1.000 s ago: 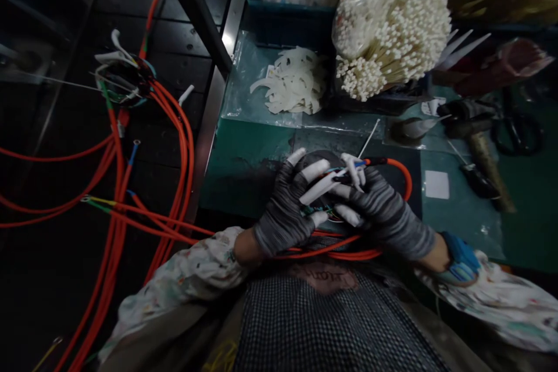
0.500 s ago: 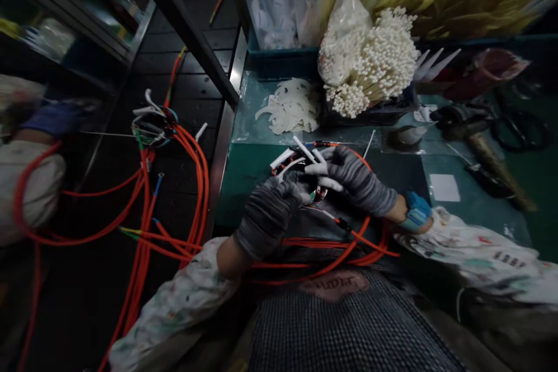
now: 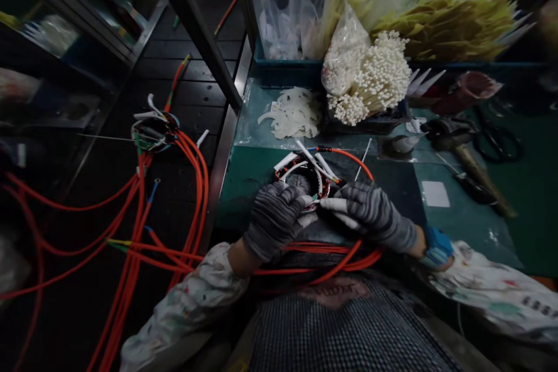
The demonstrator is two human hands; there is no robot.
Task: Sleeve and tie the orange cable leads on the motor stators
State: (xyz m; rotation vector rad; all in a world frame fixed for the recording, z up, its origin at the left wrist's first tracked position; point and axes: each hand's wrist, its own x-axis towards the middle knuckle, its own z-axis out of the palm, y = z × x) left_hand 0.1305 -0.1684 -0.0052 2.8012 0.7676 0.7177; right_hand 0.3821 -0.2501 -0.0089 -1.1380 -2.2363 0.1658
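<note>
A round wound coil [image 3: 305, 177] with white sleeves and thin wires sticking out lies on the green bench [image 3: 248, 177] in front of me. My left hand [image 3: 275, 218], in a grey striped glove, is curled over the coil's near left edge. My right hand [image 3: 370, 214], gloved the same way, pinches at the coil's near right side, its white fingertips meeting those of the left hand. Orange cables [image 3: 344, 258] run from the coil under both wrists and across my lap.
A second coil [image 3: 153, 127] with orange leads hangs over the dark floor at left. White cable ties [image 3: 370, 84] in a bag, white strips [image 3: 294, 113], yellow ties [image 3: 453, 26], pliers and scissors [image 3: 497, 142] crowd the bench's back and right. A slanted metal post [image 3: 196, 26] stands left of the bench.
My right hand came down from the coil's top to its near right side. Both hands now meet at the near edge. The view tilted slightly.
</note>
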